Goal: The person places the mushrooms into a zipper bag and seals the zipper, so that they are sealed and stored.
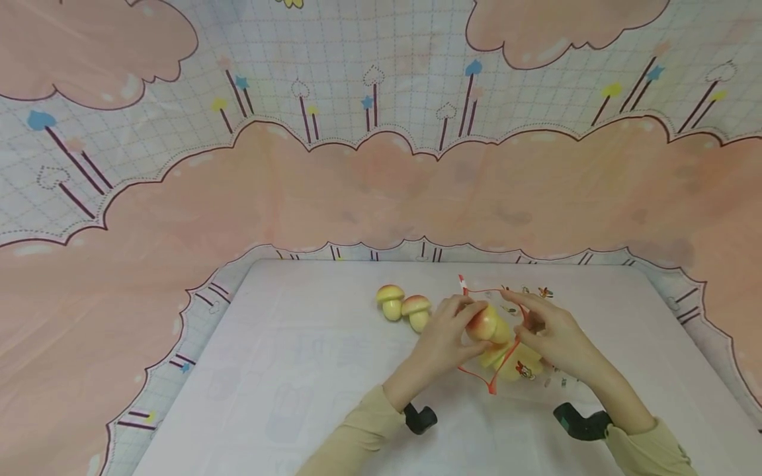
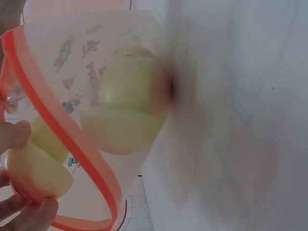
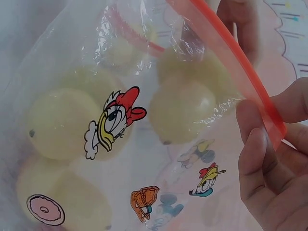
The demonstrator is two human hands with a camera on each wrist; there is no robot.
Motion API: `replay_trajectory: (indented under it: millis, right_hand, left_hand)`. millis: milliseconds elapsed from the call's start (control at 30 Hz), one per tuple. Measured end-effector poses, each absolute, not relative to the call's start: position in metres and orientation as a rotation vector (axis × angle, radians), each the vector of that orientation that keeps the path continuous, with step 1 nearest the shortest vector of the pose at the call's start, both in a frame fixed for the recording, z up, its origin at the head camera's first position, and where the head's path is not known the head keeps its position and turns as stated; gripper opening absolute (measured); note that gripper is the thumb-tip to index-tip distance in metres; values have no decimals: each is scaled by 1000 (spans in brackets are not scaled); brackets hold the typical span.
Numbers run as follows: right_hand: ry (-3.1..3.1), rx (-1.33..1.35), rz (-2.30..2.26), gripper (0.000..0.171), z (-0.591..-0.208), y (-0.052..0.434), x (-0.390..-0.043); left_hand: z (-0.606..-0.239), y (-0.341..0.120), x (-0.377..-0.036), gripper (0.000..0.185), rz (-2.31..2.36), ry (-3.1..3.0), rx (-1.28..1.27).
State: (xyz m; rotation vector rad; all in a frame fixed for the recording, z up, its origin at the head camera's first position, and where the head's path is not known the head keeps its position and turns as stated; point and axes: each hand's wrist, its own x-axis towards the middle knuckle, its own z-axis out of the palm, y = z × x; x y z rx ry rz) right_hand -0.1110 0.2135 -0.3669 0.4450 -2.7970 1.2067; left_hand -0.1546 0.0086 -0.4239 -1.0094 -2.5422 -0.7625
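Observation:
A clear plastic zip bag [image 3: 168,178] with an orange-red rim and cartoon prints gapes at its mouth. My right hand [image 1: 556,330] pinches the rim [image 3: 240,62] between thumb and fingers. My left hand [image 1: 443,334] grips a yellow toy mushroom [image 2: 41,168] with a reddish cap, at the mouth of the bag. Other mushrooms [image 3: 62,125] lie inside, seen through the plastic. Two more mushrooms, one farther left [image 1: 390,303] and one nearer my left hand [image 1: 417,312], stand on the table.
The white table [image 1: 286,370] carries everything. A cloth with pink cloud prints [image 1: 381,192] hangs behind it and along its sides. Black wrist straps [image 1: 582,423] sit at both wrists.

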Motion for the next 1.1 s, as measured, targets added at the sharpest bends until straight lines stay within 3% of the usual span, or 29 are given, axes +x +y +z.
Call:
replay_trajectory:
  millis: [633, 1100]
  right_hand:
    - [-2804, 449, 1229, 60, -366, 213, -110]
    - [-2819, 436, 1237, 59, -365, 214, -110]
  left_hand:
    - [-432, 16, -158, 66, -752, -2609, -1037]
    - [-435, 7, -157, 53, -1031, -2623, -1087]
